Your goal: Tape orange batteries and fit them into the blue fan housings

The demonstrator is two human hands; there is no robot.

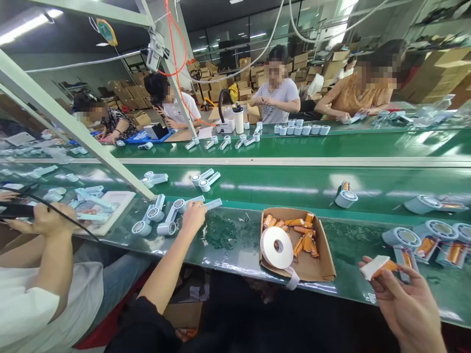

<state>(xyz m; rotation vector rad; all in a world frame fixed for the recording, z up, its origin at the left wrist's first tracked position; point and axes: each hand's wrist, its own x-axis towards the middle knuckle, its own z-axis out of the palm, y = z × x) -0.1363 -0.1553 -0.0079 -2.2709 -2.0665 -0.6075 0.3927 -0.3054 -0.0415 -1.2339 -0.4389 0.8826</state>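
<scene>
While right hand (pixel 408 300) pinches battery (pixel 387 266), left hand (pixel 193 218) grips casing (pixel 214 204), box (pixel 311 270) and tape (pixel 268 249) between

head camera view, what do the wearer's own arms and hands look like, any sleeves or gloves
The left arm wears a plain black sleeve that leaves the forearm bare. The left hand and right hand are ungloved. No watch or ring shows on either. The right arm's sleeve can't be made out.
</scene>
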